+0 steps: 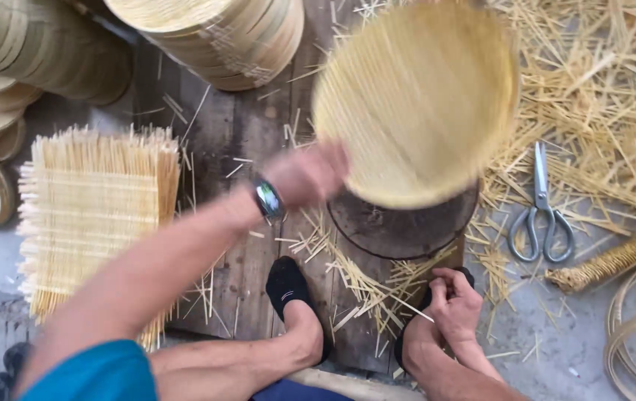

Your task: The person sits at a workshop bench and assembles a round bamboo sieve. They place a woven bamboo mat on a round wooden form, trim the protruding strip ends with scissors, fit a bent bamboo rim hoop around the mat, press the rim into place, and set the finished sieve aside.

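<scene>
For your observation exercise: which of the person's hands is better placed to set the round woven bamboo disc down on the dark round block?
Probably the left hand: it grips the round woven disc at its edge, above the dark round block. The right hand is low by the foot, fingering a thin bamboo sliver.

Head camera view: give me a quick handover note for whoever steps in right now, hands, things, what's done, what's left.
Left hand: grips the round woven bamboo tray by its edge, raised over the dark round block.
Right hand: down by the right foot, fingers curled at loose bamboo slivers; cannot tell if closed on anything.
Scissors lie right of the block.
Done: finished trays stacked at top.
Left: square untrimmed mats piled at left.
</scene>
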